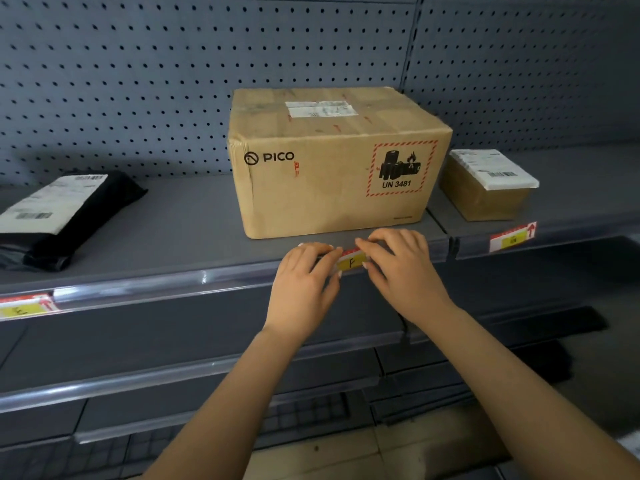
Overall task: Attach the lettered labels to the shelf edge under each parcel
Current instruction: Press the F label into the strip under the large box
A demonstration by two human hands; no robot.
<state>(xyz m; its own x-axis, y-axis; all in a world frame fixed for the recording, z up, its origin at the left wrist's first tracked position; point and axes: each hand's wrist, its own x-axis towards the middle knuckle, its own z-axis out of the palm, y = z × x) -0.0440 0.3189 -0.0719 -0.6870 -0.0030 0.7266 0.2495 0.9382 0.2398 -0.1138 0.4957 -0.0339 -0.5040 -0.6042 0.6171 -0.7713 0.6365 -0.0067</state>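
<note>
2 hands meet at the front edge of the shelf (194,237), right under the big cardboard box (332,161) marked PICO and UN 3481. The left hand (304,282) and the right hand (405,271) each pinch an end of a small label (350,262), yellow with a red strip along its top and a handwritten F on it. Their fingers curl narrowly around it, holding it against the clear label rail (138,289) that runs along the shelf's front edge. The box sits near that edge, slightly turned, a white shipping slip on its top.

Toward the shelf's left end lies a black plastic mailer (86,216) with a white slip, and below it, at the left end of the rail, another yellow and red label (26,306) is already in place. On the neighbouring shelf section to the right rests a small brown parcel (485,192), with a third label (512,239) fixed to the edge beneath it. Its letter is too blurred to read.
</note>
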